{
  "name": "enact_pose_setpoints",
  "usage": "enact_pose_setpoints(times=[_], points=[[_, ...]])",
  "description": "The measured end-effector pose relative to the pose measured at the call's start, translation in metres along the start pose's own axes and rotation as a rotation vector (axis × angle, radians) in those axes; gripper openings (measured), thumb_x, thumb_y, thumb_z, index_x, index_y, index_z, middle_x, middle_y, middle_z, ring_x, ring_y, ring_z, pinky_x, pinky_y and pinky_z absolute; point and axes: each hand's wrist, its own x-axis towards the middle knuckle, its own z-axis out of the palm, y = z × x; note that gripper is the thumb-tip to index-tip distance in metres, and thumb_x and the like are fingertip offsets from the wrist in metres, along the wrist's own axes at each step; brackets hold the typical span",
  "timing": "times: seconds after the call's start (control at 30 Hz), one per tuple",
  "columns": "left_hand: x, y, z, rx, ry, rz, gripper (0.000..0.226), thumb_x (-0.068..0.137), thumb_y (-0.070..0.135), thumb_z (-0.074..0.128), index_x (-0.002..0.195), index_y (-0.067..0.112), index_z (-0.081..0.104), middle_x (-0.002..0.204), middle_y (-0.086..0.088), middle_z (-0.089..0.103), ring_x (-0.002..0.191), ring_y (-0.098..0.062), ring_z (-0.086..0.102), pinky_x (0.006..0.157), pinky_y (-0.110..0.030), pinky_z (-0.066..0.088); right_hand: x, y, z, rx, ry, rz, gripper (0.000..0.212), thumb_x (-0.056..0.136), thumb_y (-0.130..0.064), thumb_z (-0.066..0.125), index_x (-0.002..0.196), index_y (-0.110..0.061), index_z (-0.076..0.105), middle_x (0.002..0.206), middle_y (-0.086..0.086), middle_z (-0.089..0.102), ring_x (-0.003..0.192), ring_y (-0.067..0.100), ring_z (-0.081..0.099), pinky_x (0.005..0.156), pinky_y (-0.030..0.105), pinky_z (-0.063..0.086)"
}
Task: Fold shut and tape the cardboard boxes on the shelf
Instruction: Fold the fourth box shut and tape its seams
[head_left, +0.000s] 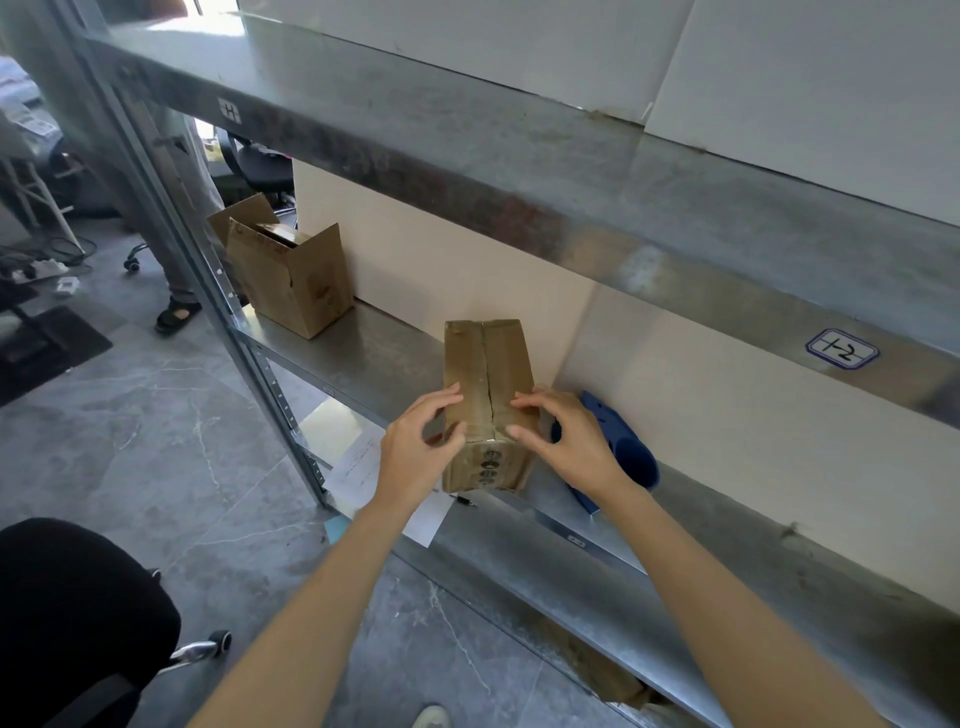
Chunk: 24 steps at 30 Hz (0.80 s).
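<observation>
Landmark is the closed box (488, 400) on the middle shelf (363, 358), everything placed off that. Far left of it and further back on the same shelf, the open box (291, 275) with flaps up, untouched, well apart from both my hands. Closed box: long axis runs away from me toward the back panel, near end at the shelf's front edge, flap seam down the middle of the top along that axis. My left hand (421, 441) is on the box's left near corner, fingers spread and loosely curled, fingertips on the left top flap, thumb down the left side; pressing, not really gripping anything. My right hand (566, 441) mirrors it on the right near corner, fingertips flat on the right flap just beside the seam, open, nothing held. Both hands about equally near the seam, forearms reaching in from below, wrists roughly level. Just right of the box, partly behind my right hand, the blue tape dispenser (623, 452) lies on the shelf, so right hand is clearly the nearer one for it. Judgement: flaps are being held shut, tape comes next along the seam. Can't tell if tape is already on the seam.
</observation>
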Motion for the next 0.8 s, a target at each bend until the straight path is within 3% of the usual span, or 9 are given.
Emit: enact_pose_setpoints(times=[0.1,0.23,0.43,0.67,0.8], points=[[-0.001,0.002,-0.002,-0.041,-0.031,-0.031,0.040,0.081,0.048,0.075,0.118,0.042,0.063,0.131,0.030,0.057,0.122,0.007,0.052,0.092,-0.024,0.054,0.000,-0.001,0.001,-0.001,-0.013,0.005,0.039,0.086,-0.047,0.068,0.120,-0.027,0.064,0.133,-0.015,0.057,0.128,-0.002,0.037,0.106,0.026,0.030],[-0.003,0.008,0.003,0.027,0.009,-0.072,0.038,0.082,0.034,0.077,0.113,0.047,0.057,0.130,0.034,0.054,0.118,0.015,0.048,0.086,-0.028,0.056,0.003,-0.005,0.005,-0.034,0.081,-0.038,0.029,0.086,-0.030,0.072,0.114,-0.022,0.066,0.117,-0.008,0.063,0.111,0.003,0.048,0.092,0.023,0.039],[-0.005,0.027,0.018,0.187,0.113,-0.117,0.038,0.076,0.039,0.075,0.107,0.043,0.054,0.126,0.031,0.055,0.104,0.009,0.052,0.069,-0.012,0.038,0.009,-0.013,0.014,-0.111,0.134,-0.028,0.032,0.081,-0.034,0.075,0.108,-0.023,0.065,0.106,-0.013,0.060,0.100,0.001,0.047,0.082,0.019,0.039],[-0.007,0.031,0.023,0.247,0.135,-0.137,0.035,0.076,0.046,0.071,0.106,0.043,0.052,0.127,0.030,0.054,0.098,0.011,0.047,0.065,-0.012,0.035,0.009,-0.016,0.021,-0.151,0.170,-0.005,0.033,0.082,-0.035,0.073,0.111,-0.023,0.062,0.108,-0.011,0.060,0.104,0.008,0.052,0.084,0.029,0.047],[-0.007,0.025,0.016,0.232,0.094,-0.109,0.033,0.081,0.051,0.070,0.109,0.046,0.052,0.130,0.032,0.053,0.105,0.011,0.050,0.069,-0.014,0.039,0.006,-0.010,0.013,-0.080,0.110,-0.012,0.035,0.086,-0.036,0.070,0.118,-0.024,0.061,0.114,-0.011,0.059,0.108,0.005,0.050,0.090,0.030,0.046]])
